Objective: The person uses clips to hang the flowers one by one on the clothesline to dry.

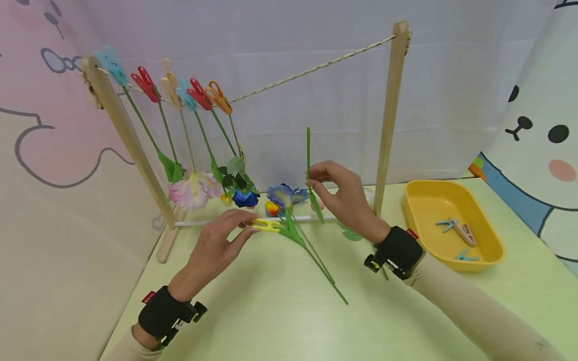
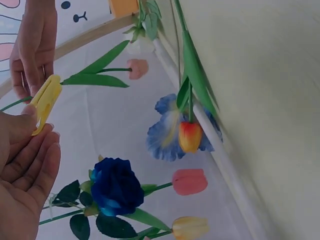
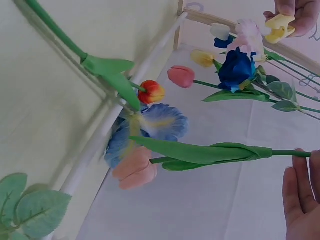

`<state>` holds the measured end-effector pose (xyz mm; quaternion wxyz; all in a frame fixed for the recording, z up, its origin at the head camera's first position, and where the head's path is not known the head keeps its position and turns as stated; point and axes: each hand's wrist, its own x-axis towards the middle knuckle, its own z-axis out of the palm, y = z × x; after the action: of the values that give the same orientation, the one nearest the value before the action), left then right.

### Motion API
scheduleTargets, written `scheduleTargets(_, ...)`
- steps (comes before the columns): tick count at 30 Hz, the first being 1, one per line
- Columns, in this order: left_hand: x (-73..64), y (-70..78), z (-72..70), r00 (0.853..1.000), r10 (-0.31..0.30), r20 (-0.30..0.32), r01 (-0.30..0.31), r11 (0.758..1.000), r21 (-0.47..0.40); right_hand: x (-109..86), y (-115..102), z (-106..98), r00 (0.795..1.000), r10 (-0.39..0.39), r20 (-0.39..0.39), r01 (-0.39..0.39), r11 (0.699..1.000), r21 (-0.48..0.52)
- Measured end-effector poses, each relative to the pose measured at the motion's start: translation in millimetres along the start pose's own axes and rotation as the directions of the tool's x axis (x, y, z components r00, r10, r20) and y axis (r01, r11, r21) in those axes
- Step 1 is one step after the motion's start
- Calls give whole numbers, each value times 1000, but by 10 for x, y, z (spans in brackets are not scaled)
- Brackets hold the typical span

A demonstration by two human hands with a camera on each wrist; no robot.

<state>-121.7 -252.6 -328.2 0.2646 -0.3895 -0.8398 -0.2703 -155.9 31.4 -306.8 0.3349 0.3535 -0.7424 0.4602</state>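
Note:
In the head view my left hand pinches a yellow clothespin between thumb and fingers, low in front of the rack. My right hand holds a pink artificial tulip by its green stem, bloom downward and stem end up. Beneath and between the hands, an orange-red tulip and a blue iris lie with their stems toward me. Above them a rope runs between two wooden posts; several flowers hang upside down along its left part, clipped by coloured clothespins.
A yellow tray with several clothespins stands on the table at the right. A white rod joins the posts near the tabletop. Green leaves lie under the right forearm. A pale curtain hangs behind the rack.

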Motion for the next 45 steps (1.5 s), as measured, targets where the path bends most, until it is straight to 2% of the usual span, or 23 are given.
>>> scheduleTargets(4, 118, -27, -137, 998, 49, -32, -48, 999, 15, 104, -155, 22, 1000, 8, 8, -8, 997, 79)
scheduleTargets(10, 355, -45, -415, 988, 149, -43, -146, 987, 61, 161, 75, 227, 998, 29, 59, -37, 989, 144)
scheduleTargets(13, 537, -61, -573, 984, 176, -13, -174, 979, 106, 251, 9, 269, 997, 46, 68, -56, 989, 140)
scheduleTargets(16, 776, -43, -754, 982, 191, 4, -189, 970, 152, 368, -83, 290, 996, 56, 65, -64, 989, 136)
scheduleTargets(22, 1212, 55, -1088, 968, 232, -91, -205, 950, 234, 598, 80, 462, 996, 21, 82, -24, 999, 40)
scheduleTargets(27, 1450, 92, -1231, 956, 272, -110, -228, 924, 307, 751, 141, 567, 997, 10, 72, -11, 1000, 18)
scheduleTargets(31, 1614, 76, -1328, 961, 263, -92, -223, 923, 313, 817, 125, 618, 998, 40, 56, -41, 999, 20)
scheduleTargets(37, 1919, 63, -1518, 962, 274, 14, -261, 895, 362, 863, 107, 648, 997, 67, 47, -69, 997, 42)
scheduleTargets(39, 2022, 70, -1564, 963, 265, 50, -264, 892, 366, 880, 109, 657, 996, 76, 43, -78, 996, 49)
scheduleTargets(42, 2143, 80, -1602, 967, 234, 100, -254, 892, 373, 910, 108, 668, 996, 84, 32, -86, 995, 58)
scheduleTargets(45, 2201, 82, -1627, 974, 183, 135, -221, 896, 385, 942, 109, 684, 995, 92, 25, -93, 994, 65)
